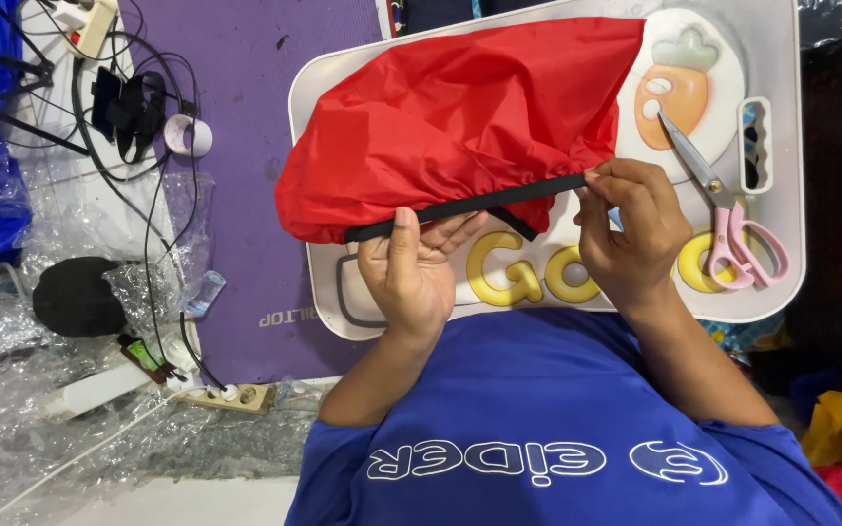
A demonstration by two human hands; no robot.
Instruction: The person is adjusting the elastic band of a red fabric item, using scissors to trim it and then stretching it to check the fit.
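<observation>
I see a purple mat point(246, 146) on the left and a white tray point(782, 58) across the middle. A red cloth point(450, 117) lies on the tray's far part, a black strap point(470, 205) along its near edge. My left hand point(411, 273) pinches the strap's left end; my right hand point(631, 229) pinches its right end. Pink scissors point(733, 224) rest at right on the tray.

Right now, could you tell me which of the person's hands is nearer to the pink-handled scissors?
The right hand. It pinches the black strap just beside the scissors; the left hand holds the strap's other end, farther away.
</observation>
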